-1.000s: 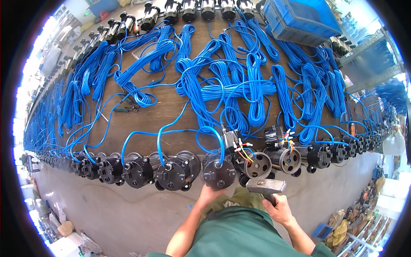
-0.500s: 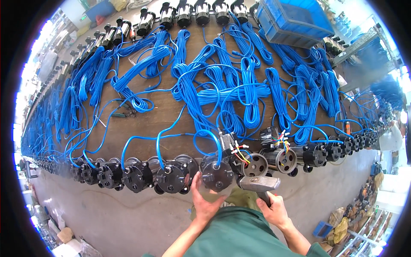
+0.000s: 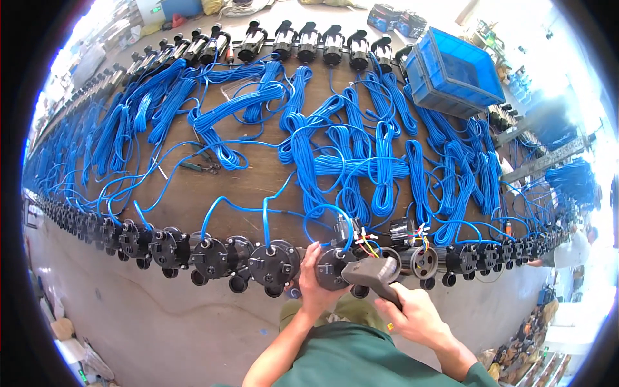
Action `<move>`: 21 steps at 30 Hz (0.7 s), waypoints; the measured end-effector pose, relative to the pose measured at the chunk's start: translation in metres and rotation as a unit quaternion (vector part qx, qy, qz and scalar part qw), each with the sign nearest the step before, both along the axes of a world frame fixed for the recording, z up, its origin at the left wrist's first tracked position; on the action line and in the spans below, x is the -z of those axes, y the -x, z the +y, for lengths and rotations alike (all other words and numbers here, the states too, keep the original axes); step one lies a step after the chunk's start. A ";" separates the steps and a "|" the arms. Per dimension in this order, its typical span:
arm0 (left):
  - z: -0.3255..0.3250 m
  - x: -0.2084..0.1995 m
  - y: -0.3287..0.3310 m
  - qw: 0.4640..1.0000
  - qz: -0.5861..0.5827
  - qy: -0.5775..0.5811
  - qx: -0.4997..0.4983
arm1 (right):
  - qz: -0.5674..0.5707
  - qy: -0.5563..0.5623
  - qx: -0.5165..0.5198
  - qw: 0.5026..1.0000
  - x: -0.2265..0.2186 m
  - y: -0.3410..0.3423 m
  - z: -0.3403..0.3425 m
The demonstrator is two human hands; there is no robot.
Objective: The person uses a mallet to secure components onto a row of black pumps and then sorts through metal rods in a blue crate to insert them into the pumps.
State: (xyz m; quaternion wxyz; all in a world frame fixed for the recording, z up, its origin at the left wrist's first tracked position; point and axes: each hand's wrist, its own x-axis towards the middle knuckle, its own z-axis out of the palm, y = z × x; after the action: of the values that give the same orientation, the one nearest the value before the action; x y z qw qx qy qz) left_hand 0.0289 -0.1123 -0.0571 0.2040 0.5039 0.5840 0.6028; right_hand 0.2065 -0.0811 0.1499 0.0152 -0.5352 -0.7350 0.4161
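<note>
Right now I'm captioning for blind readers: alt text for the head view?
A person's right grip holds a dark, block-headed metal hammer close to a round black motor cap; the left grip rests against the cap's side. Coiled blue cable bundles lie across a brown tabletop, edged with more black-capped motors.

I'm seeing a stretch of bare brown table (image 3: 251,182) lying open behind the front motors (image 3: 276,264) on the left, only thin blue cables (image 3: 266,222) arching across it. Bundled coils (image 3: 361,166) are crowding the middle, a crate (image 3: 425,87) is blocking the far right, and loose wires (image 3: 367,246) are sticking up just behind the hammer (image 3: 371,272).
</note>
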 end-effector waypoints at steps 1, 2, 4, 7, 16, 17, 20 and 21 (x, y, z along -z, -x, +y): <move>-0.003 0.003 0.004 1.000 0.007 0.001 -0.007 | 0.015 -0.001 -0.007 1.000 -0.015 0.006 -0.001; -0.004 0.009 0.002 1.000 0.011 0.001 -0.008 | 0.045 -0.029 -0.019 0.998 -0.026 0.011 -0.006; -0.002 0.022 -0.008 1.000 0.002 -0.010 -0.023 | 0.093 -0.126 -0.117 0.981 -0.009 0.014 -0.009; 0.003 0.014 -0.017 0.997 -0.051 -0.032 0.039 | -0.128 -0.025 -0.075 0.989 0.034 0.029 -0.007; -0.013 -0.022 -0.025 0.998 0.032 0.029 -0.036 | 0.075 -0.018 0.068 0.995 -0.003 -0.090 0.043; -0.022 -0.030 -0.032 0.989 0.106 -0.011 -0.099 | 0.054 -0.093 0.055 0.993 -0.007 -0.114 0.062; -0.003 -0.082 -0.079 0.966 0.202 -0.122 -0.109 | -0.120 -0.219 0.010 0.968 -0.004 -0.193 0.135; 0.019 -0.090 -0.089 0.972 0.220 -0.072 -0.030 | -0.178 -0.251 -0.045 0.950 0.002 -0.212 0.165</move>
State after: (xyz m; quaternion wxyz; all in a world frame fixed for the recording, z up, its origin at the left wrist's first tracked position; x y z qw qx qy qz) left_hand 0.1174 -0.0938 0.0333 0.0156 0.6198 0.5846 0.5234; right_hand 0.4189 0.0837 0.1483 -0.0010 -0.5455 -0.8301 0.1159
